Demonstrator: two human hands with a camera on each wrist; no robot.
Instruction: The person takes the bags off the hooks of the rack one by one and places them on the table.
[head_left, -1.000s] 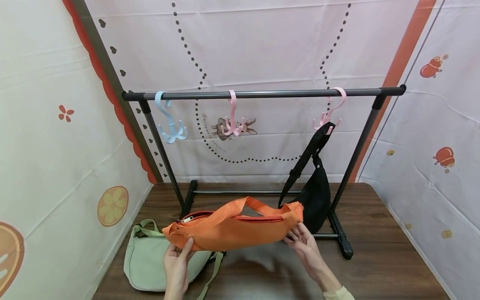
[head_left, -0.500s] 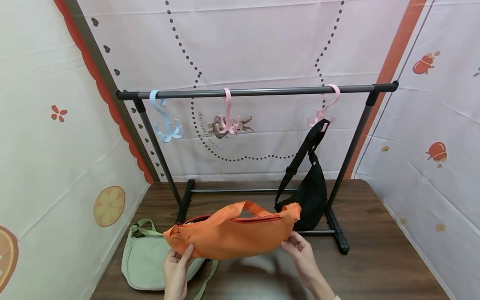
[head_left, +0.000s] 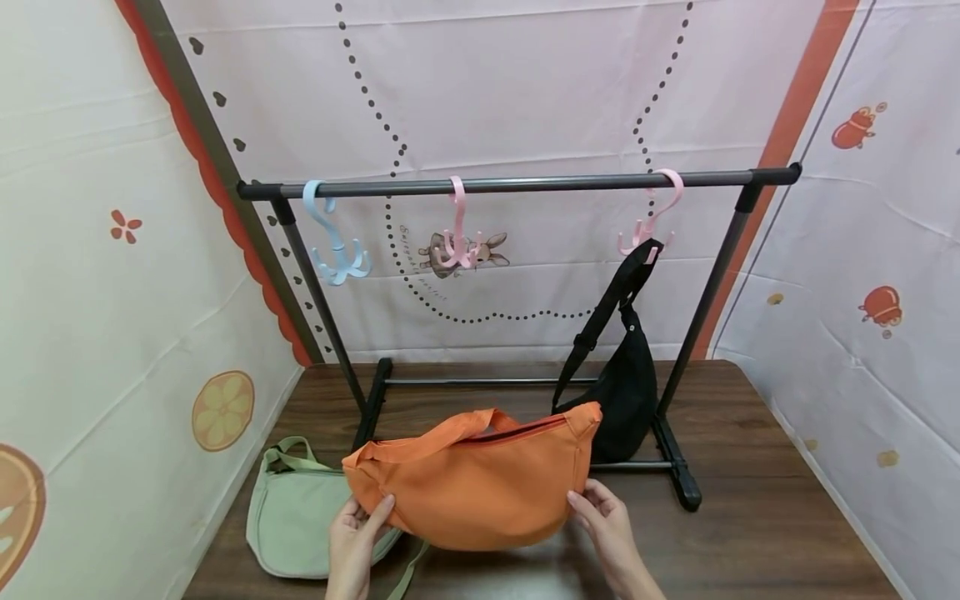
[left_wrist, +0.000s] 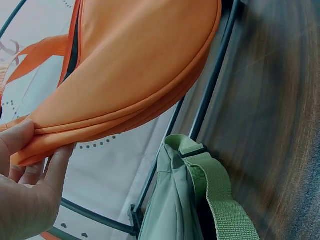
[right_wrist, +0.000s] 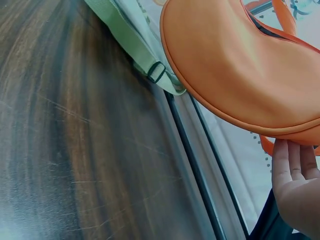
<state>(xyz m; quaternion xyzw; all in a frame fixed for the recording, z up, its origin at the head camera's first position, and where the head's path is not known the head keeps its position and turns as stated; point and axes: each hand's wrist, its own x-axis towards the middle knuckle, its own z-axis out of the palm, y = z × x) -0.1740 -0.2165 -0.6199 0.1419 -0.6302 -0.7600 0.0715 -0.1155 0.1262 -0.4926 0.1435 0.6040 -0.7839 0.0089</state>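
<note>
An orange waist bag point(head_left: 480, 492) is held up between both hands in the head view, its broad front facing me and its top zipper partly open. The left hand point(head_left: 356, 537) pinches its left end, thumb in front and fingers behind, as the left wrist view also shows. At the other end, the right hand point(head_left: 611, 533) grips the bag's lower right edge, thumb in front; in the right wrist view its fingers point(right_wrist: 295, 162) reach behind the bag. The orange strap point(head_left: 427, 437) loops over the top. A light green bag point(head_left: 288, 521) lies on the table by the left hand, partly hidden.
A black rack point(head_left: 540, 185) stands behind on the wooden table point(head_left: 772, 517). From its bar hang a blue hook point(head_left: 341, 258), a pink hook point(head_left: 459, 242) and another pink hook point(head_left: 660, 217), which carries a black bag point(head_left: 626, 392). Printed cloth walls enclose the sides.
Both hands have lowered the orange waist bag a little and tilted it, so its front panel now faces me more fully. The head view has shifted slightly.
</note>
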